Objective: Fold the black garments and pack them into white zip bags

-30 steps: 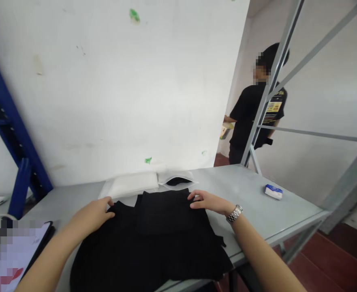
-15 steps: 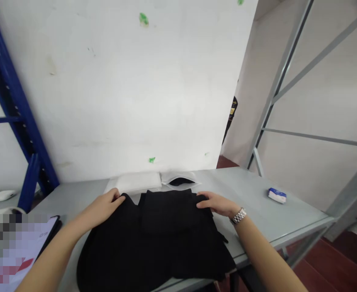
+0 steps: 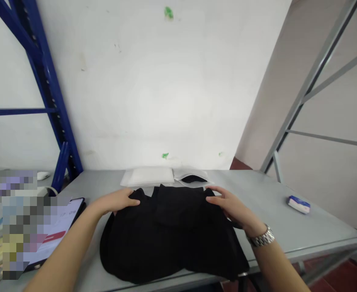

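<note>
Newly drawn in at left, the black cloth (image 3: 172, 235) lies between left grip (image 3: 119, 200) and right grip (image 3: 233, 207), both clamped on it.

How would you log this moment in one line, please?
left hand: holds black fabric at left; right hand: holds it at right; fabric: on grey table; behind: white packet, open bag

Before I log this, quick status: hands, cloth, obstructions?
Left hand at left side of black cloth, right hand at right. Cloth lying on grey table. White packet, open pouch just behind.
</note>
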Demonstrator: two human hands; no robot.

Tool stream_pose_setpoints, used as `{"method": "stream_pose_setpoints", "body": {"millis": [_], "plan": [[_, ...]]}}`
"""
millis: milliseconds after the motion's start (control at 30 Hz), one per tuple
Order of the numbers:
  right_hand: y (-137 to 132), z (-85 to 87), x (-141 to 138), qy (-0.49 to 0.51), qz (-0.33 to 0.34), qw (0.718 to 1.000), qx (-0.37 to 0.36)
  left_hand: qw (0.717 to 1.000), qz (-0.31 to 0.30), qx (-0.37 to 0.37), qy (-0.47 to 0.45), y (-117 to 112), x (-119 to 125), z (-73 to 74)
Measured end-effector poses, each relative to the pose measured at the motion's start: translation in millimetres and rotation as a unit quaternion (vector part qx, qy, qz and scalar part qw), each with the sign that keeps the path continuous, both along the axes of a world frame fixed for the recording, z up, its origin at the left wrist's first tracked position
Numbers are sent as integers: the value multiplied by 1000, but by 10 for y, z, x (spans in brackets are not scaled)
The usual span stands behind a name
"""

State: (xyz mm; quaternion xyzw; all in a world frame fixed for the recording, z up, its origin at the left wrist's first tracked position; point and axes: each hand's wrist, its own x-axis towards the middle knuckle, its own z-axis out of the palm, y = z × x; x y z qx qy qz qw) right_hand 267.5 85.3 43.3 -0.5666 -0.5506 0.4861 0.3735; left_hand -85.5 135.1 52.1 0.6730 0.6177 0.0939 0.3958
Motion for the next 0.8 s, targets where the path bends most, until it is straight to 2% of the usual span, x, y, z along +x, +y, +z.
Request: {"method": "stream_pose_setpoints", "body": {"millis": [67, 133, 200, 233, 267, 333, 400, 433, 533, 633, 700, 800], "plan": [[-47, 20, -204, 38, 25, 999, 6, 1000, 1, -4, -12, -8, -2, 2], [-116, -19, -362, 67, 99, 993, 8, 1000, 6, -5, -22, -20, -2, 3], [-192, -89, -436, 35, 170, 984, 26, 1000, 8, -6, -29, -28, -2, -4], [-229, -127, -440, -5, 175, 983, 50, 999, 8, -7, -32, -28, -3, -11], [-262, -165, -424, -56, 151, 983, 83, 999, 7, -8, -35, -25, -6, -21], [-316, -245, -362, -174, 44, 974, 138, 999, 4, -15, -41, -13, -16, -45], [-351, -339, -306, -274, -55, 948, 152, 998, 3, -24, -52, -1, -29, -66], [-363, -391, -298, -303, -73, 939, 143, 998, 1, -29, -61, 1, -36, -72], [-387, -539, -377, -318, -58, 938, 125, 993, -6, -49, -103, -12, -43, -55], [-392, -574, -508, -312, -73, 936, 143, 984, -1, -62, -165, -58, -14, 18], [-372, -493, -525, -292, -83, 941, 151, 975, 16, -67, -212, -96, 34, 70], [-292, -253, -422, -261, -69, 951, 152, 958, 50, -80, -272, -137, 157, 87]]}}
